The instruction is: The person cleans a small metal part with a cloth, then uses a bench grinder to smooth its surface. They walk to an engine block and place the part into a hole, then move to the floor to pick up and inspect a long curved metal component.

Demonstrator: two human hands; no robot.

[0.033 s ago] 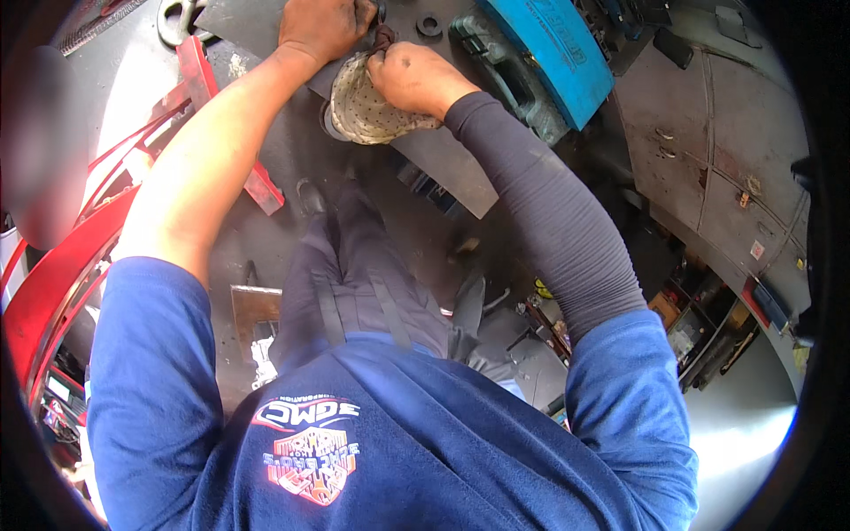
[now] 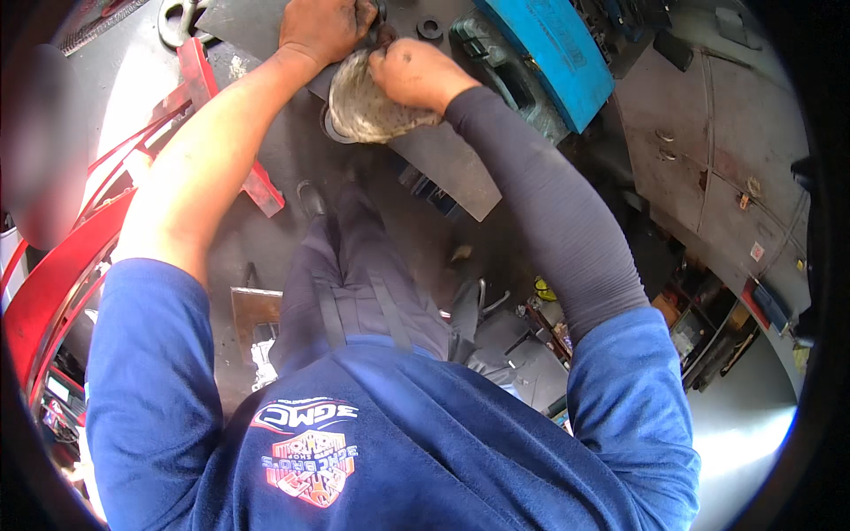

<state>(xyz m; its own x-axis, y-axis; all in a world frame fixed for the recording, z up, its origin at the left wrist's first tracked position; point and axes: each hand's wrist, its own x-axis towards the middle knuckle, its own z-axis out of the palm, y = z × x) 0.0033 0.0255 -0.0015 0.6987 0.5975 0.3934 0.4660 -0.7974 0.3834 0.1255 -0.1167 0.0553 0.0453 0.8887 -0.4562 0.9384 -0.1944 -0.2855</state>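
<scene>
My right hand (image 2: pixel 418 75) is closed on a pale, dark-dotted cloth (image 2: pixel 367 111), which bunches and hangs below the fingers. One end of it, darker and crumpled, reaches up toward my left hand. At the top edge of the picture my left hand (image 2: pixel 320 28) has its fingers curled, next to a small dark part (image 2: pixel 381 11) that is mostly cut off. What the left fingers grip, I cannot make out. Under the cloth shows the edge of a round metal piece (image 2: pixel 335 126). A small black ring (image 2: pixel 429 29) lies just beyond my right hand.
A dark bench plate (image 2: pixel 465 173) ends in a corner below my right forearm. To the right sits an open tool case with a blue lid (image 2: pixel 553 53). Red metal framing (image 2: pixel 199 75) stands at the left. Grey metal cabinets (image 2: pixel 708 142) line the far right.
My right hand has shifted slightly up, and the cloth is more blurred and sits a little differently. My left hand stays where it was.
</scene>
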